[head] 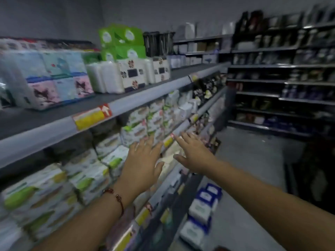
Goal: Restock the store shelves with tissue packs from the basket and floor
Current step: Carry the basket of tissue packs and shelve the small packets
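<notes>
Both my arms reach forward toward the second shelf. My left hand (143, 160), a red bracelet on its wrist, is spread flat in front of white and green tissue packs (137, 127) on that shelf. My right hand (194, 153) is spread too, just past the shelf's grey edge rail (183, 126), with pale packs (170, 156) showing between the two hands. Neither hand holds anything. Blue and white tissue packs (203, 209) lie stacked on the floor at the foot of the shelves. The picture is blurred.
The top shelf (54, 116) carries cartoon-printed packs (59, 84), white rolls and green boxes (123, 42). More green-and-white packs (45, 192) fill the lower left. Dark shelving (282, 82) stands across the grey floor aisle (253, 160) to the right.
</notes>
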### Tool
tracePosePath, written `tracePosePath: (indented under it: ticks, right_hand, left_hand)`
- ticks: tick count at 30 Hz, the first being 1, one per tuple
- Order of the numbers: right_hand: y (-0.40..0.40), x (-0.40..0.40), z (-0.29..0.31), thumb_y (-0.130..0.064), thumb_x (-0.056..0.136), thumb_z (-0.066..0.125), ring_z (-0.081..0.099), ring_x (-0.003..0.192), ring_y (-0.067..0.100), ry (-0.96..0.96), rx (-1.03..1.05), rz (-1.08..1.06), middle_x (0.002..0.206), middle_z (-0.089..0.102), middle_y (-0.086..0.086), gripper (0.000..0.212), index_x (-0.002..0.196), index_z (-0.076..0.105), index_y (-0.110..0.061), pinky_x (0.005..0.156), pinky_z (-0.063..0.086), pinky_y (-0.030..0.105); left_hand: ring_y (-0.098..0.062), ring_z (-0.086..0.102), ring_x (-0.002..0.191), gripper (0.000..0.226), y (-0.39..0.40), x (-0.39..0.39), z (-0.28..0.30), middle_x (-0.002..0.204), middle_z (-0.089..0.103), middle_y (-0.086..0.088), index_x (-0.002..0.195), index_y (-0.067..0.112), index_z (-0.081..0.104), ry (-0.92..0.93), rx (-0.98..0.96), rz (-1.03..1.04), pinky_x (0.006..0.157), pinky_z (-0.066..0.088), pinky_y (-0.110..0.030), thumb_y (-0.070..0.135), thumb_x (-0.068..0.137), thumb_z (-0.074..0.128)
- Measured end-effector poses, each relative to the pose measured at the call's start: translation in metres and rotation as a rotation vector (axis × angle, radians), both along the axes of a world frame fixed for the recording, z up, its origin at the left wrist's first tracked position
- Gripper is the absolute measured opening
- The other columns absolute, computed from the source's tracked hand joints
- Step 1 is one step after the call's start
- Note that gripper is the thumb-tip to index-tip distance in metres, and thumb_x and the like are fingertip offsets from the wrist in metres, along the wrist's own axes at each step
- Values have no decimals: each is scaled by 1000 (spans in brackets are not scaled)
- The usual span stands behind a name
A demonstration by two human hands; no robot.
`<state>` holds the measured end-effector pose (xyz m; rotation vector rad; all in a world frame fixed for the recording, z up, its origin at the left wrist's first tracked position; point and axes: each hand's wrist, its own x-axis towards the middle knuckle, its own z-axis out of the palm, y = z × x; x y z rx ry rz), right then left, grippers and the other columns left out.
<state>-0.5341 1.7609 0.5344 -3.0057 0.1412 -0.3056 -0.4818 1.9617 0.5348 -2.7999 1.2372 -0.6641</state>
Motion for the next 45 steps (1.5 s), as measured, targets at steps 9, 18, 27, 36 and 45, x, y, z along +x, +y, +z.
tracePosePath:
  ticks: [9, 18, 27, 36, 45]
  right_hand:
    - [-86, -129, -226, -48, 98, 50, 17, 149, 35, 386, 162, -338, 164, 16, 13, 75, 158, 15, -20, 119, 17, 44]
    - [-102, -216, -475, -50, 99, 43, 13, 150, 37, 778, 398, -530, 165, 10, 13, 74, 159, 11, -21, 121, 12, 47]
    - [-112, -210, -641, -44, 100, 43, 7, 152, 37, 920, 499, -482, 166, 7, 13, 75, 159, 6, -19, 123, 7, 47]
    - [-117, -229, -741, -39, 101, 43, 2, 153, 35, 987, 511, -451, 166, 5, 12, 71, 159, 7, -21, 122, 6, 46]
    - [-123, -234, -764, -44, 100, 44, 3, 153, 33, 977, 541, -456, 166, 7, 10, 74, 160, 7, -22, 122, 6, 44]
  left_hand:
    - [-39, 20, 147, 71, -117, -63, -237, 164, 11, -16, 158, 21, 15, 410, 333, -230, 118, 21, -54, 49, 100, 43]
    - [-43, 50, 121, 65, -169, -132, -488, 139, 49, -22, 139, 15, 52, 633, 569, -392, 100, 42, -52, 40, 79, 42]
    - [-45, 51, 123, 61, -202, -133, -684, 142, 49, -26, 137, 10, 55, 698, 666, -345, 101, 41, -54, 31, 80, 61]
    - [-38, 22, 147, 57, -239, -153, -806, 152, 42, -14, 150, 14, 38, 622, 1067, -194, 111, -21, -59, 42, 102, 31]
    - [-40, 37, 132, 67, -234, -163, -845, 153, 32, -15, 156, 24, 14, 918, 621, -137, 104, 39, -51, 20, 93, 34]
